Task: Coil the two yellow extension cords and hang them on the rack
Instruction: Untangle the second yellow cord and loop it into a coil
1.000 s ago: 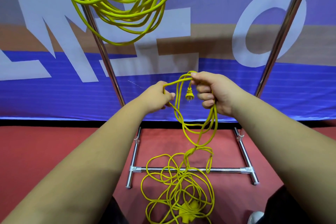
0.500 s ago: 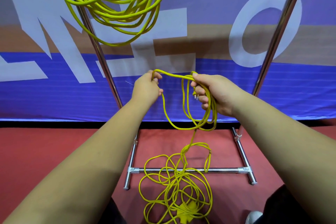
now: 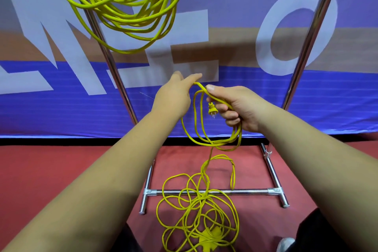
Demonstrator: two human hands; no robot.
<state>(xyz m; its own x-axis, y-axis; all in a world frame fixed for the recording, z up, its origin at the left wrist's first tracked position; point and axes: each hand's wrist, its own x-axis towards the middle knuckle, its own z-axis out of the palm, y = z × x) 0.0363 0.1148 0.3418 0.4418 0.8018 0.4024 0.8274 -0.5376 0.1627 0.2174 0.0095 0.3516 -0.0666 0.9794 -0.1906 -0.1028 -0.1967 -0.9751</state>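
One yellow extension cord hangs coiled from the top of the rack at the upper left. The second yellow cord is partly looped in my right hand, whose fingers curl round the loops. Its plug dangles beside those fingers. My left hand is close to the left of the right hand and pinches a stretch of the same cord at its fingertips. The rest of this cord lies in a loose tangle on the floor, with its socket block at the bottom.
The chrome rack has a left upright, a right upright and a base crossbar on the red floor; the tangle lies across the crossbar. A blue banner with white letters stands behind. A shoe shows at the bottom right.
My left hand drew a length of cord out to the left, then came back next to my right hand. A further loop now hangs from the right hand.
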